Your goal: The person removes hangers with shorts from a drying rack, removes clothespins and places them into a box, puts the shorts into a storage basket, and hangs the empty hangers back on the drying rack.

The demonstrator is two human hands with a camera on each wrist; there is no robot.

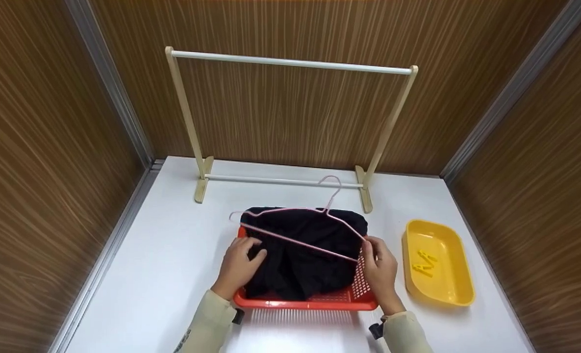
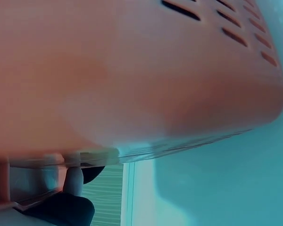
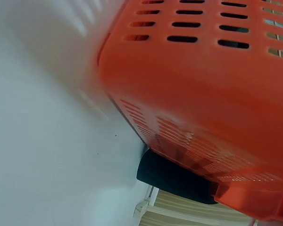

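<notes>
A pink wire clothes hanger [image 1: 295, 239] lies slantwise over black cloth [image 1: 302, 267] piled in a red plastic basket [image 1: 310, 305]. My right hand [image 1: 381, 269] pinches the hanger's right end above the basket's right side. At the basket's left rim is my left hand [image 1: 239, 264], its fingers loosely bent, with a gap between thumb and forefinger. The hanger's left end sticks out past the rim, clear of that hand. In the left wrist view the basket wall [image 2: 132, 80] hides most of the hand. Dark cloth [image 3: 174, 179] hangs over the basket's far side.
Behind the basket stands a rack with a white top rail [image 1: 290, 62] and wooden legs. To the right, a yellow tray [image 1: 449, 264] holds yellow clothespins [image 1: 423, 268]. Wood-patterned panels [image 1: 290, 117] enclose the white table [image 1: 163, 264] at the back and both sides.
</notes>
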